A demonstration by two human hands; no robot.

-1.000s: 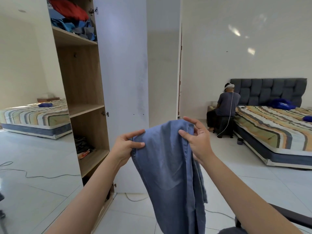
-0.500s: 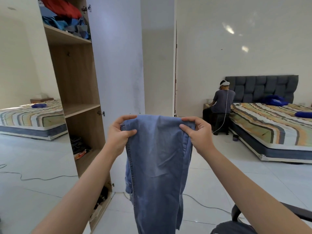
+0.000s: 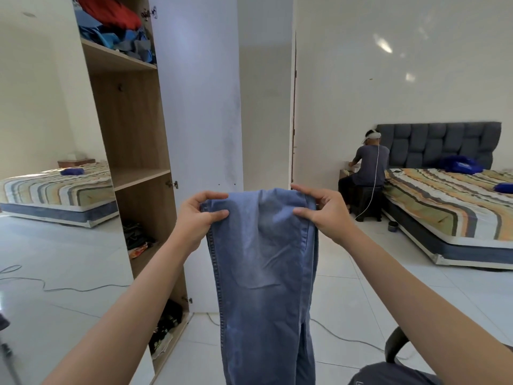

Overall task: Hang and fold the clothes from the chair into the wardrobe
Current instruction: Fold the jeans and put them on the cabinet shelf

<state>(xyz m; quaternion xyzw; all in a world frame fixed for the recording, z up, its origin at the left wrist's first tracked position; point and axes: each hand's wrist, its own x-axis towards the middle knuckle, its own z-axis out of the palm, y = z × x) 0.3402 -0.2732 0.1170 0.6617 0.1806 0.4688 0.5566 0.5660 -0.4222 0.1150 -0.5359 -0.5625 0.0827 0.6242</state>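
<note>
In front of the open wardrobe (image 3: 130,129), a pair of blue jeans (image 3: 263,259) hangs full length in the air, held up by its top edge. The left hand (image 3: 194,218) pinches the left corner of that edge between thumb and curled fingers, and the right hand (image 3: 324,212) pinches the right corner the same way; both are closed on the denim. The legs drop straight down together and run out of the bottom of the view, so their ends cannot be seen.

As a judgement of progress: the jeans are off the chair (image 3: 399,368) but not yet folded or stowed, so this garment seems to be at the start of its fold. Some dark fabric lies on the chair seat at the lower right, which suggests at least one more piece is waiting there, though how much is hidden by the frame edge. Inside the wardrobe, the top shelf (image 3: 116,55) already carries a loose heap of red and blue clothes (image 3: 116,26), a lower shelf and the bottom hold some dark items, and the middle shelf (image 3: 138,177) is bare wood where visible. No hanging rail or hangers are in view, so whether anything is hung cannot be told.

Beyond, a person sits with their back turned beside a striped bed (image 3: 449,201).
</note>
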